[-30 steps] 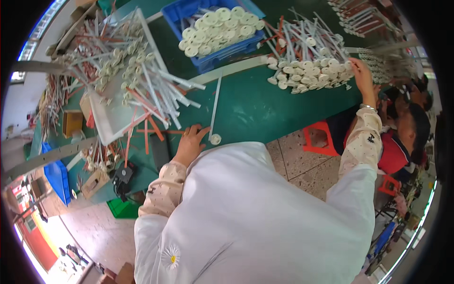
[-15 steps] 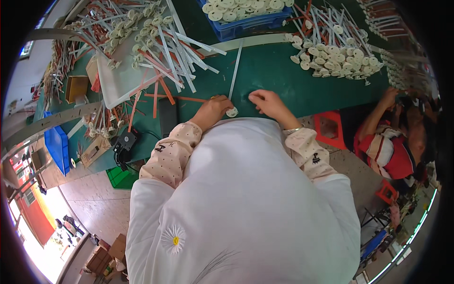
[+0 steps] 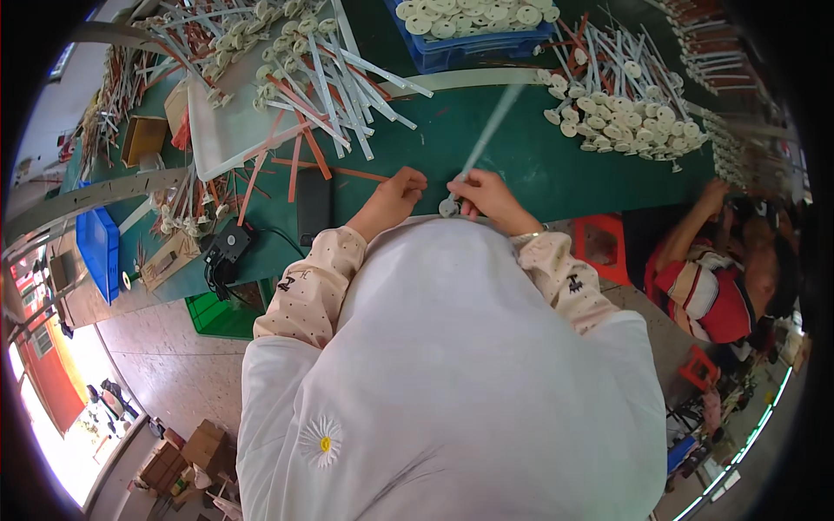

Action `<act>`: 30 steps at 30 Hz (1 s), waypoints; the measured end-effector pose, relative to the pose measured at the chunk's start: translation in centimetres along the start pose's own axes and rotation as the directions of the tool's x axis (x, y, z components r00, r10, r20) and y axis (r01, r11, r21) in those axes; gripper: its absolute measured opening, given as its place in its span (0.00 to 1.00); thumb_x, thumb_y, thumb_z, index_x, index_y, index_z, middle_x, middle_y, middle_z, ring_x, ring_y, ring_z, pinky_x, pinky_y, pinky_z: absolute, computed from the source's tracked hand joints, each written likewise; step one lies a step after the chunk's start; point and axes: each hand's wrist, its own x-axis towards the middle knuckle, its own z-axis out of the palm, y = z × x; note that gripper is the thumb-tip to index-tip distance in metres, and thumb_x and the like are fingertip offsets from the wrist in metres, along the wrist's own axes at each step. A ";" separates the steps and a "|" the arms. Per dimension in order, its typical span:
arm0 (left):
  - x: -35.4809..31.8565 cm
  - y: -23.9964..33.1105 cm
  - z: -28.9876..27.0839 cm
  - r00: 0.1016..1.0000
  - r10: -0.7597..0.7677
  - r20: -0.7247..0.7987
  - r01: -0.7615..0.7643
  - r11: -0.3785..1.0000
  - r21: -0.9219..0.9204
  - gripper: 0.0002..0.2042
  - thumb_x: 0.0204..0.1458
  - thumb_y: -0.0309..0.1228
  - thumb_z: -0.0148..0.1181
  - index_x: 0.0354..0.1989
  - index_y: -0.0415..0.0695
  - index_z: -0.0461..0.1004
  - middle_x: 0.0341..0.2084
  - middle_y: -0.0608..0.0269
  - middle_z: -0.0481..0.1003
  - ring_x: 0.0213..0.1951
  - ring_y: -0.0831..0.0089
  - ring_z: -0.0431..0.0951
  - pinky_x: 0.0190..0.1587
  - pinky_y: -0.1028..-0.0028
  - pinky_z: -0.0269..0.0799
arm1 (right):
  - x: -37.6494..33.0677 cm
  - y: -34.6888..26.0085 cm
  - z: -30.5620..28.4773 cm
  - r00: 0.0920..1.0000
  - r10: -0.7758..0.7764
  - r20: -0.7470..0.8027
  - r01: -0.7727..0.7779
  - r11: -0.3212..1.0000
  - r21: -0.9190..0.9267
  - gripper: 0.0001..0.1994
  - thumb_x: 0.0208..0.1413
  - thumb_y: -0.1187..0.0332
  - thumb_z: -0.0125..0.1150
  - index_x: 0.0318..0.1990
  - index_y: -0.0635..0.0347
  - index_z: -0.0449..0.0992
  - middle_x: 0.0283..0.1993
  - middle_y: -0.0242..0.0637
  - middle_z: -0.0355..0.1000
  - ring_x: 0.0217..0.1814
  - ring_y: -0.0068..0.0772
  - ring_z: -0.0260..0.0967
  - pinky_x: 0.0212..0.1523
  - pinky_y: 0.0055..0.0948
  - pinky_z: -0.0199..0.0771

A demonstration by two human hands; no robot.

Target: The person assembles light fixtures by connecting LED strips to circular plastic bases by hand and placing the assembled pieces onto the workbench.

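Pinching, right hand (image 3: 495, 200): fingers closed on one strip (image 3: 491, 130), blurred, beside its disc (image 3: 448, 207), at table's (image 3: 556, 187) near edge. Left hand (image 3: 388, 205): loosely curled, contents unclear, just left. Step, seemingly: handling a single piece; next move calls for steady pinch.

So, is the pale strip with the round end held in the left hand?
No, the right hand holds the pale strip, and the left hand is apart from it.

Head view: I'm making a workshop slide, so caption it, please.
The right hand holds a pale disc-ended strip at a green table, the left hand close by, more strips piled beyond.
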 end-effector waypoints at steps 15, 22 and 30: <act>-0.5 15.7 0.0 0.927 0.130 0.351 0.161 0.709 -0.687 0.22 0.68 0.34 0.56 0.68 0.43 0.64 0.57 0.60 0.73 0.56 0.69 0.77 0.57 0.69 0.76 | -10.0 -14.1 -1.5 0.724 -0.689 0.021 0.662 0.704 0.256 0.08 0.66 0.79 0.56 0.49 0.63 0.69 0.44 0.41 0.76 0.46 0.26 0.75 0.47 0.28 0.79; -1.9 17.1 1.0 0.956 0.237 0.172 0.036 0.489 -0.872 0.20 0.67 0.33 0.58 0.65 0.43 0.67 0.54 0.61 0.75 0.53 0.70 0.78 0.56 0.70 0.77 | -8.9 -15.1 0.0 0.699 -0.704 -0.130 0.714 0.673 0.195 0.07 0.65 0.77 0.61 0.48 0.67 0.76 0.49 0.41 0.77 0.47 0.25 0.77 0.49 0.24 0.78; -2.4 17.2 1.3 0.979 0.116 0.171 0.125 0.325 -0.937 0.19 0.70 0.43 0.52 0.60 0.43 0.69 0.48 0.60 0.78 0.49 0.69 0.80 0.55 0.69 0.78 | -8.0 -15.1 2.3 0.569 -0.773 -0.280 0.806 0.592 0.002 0.08 0.66 0.75 0.61 0.50 0.68 0.76 0.50 0.39 0.77 0.48 0.23 0.76 0.49 0.21 0.75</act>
